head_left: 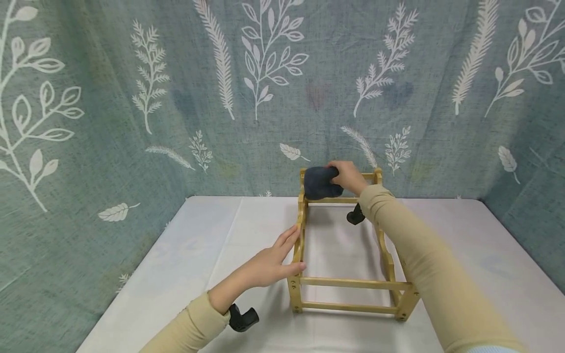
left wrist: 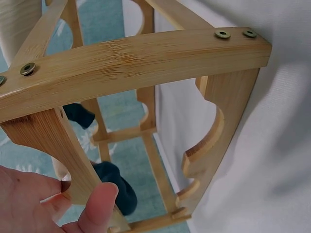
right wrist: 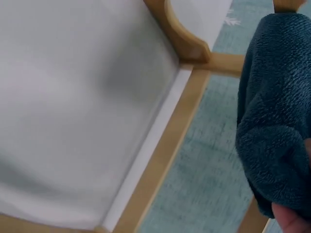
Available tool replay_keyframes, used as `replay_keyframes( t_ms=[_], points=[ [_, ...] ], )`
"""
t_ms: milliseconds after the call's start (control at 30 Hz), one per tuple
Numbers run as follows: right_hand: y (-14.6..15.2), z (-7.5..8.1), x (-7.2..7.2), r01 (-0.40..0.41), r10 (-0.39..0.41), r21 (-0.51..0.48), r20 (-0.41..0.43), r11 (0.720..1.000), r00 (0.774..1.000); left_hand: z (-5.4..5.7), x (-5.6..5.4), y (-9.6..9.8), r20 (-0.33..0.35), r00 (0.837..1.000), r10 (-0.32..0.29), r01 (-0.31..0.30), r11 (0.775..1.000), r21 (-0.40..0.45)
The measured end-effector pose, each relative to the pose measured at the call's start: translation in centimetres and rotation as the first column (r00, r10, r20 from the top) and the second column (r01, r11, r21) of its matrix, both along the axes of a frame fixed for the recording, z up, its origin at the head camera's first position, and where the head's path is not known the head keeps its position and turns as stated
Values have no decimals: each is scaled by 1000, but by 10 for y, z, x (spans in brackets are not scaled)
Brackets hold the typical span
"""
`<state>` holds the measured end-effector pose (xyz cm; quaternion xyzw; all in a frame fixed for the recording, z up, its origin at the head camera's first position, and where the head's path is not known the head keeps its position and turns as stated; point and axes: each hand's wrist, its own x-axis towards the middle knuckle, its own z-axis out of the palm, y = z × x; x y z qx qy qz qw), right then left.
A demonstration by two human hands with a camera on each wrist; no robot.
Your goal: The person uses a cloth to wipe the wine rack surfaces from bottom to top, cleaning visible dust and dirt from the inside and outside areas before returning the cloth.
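Note:
A light wooden rack [head_left: 357, 283] with scalloped side boards stands on the white table. At its far end, my right hand [head_left: 348, 176] grips a folded dark blue cloth [head_left: 319, 183] against the top of the left side board. Close up in the right wrist view, the cloth [right wrist: 277, 107] looks fluffy and bunched, with fingertips [right wrist: 289, 221] at its lower edge. My left hand [head_left: 271, 262] holds the rack's left side board nearer the front. In the left wrist view the thumb [left wrist: 99, 204] and fingers lie on either side of that board.
The white tablecloth [head_left: 234, 235] spreads around the rack. A grey-green curtain with white leaf prints [head_left: 273, 122] hangs behind and along both sides. Black wrist mounts [head_left: 243, 318] sit under the wrists. Thin crossbars [head_left: 348, 307] join the rack's sides.

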<state>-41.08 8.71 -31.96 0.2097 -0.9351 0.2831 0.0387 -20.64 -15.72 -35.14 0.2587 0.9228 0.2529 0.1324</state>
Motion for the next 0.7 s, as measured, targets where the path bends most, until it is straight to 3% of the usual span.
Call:
replay_keyframes(
  t_ms=[467, 700],
  points=[
    [55, 9, 8, 125, -127, 96, 14, 987, 992, 4, 2, 0, -23, 1000, -1, 1, 1000, -23],
    [66, 13, 12, 138, -140, 109, 14, 985, 990, 4, 1, 1, -30, 999, -12, 11, 999, -36]
  ],
)
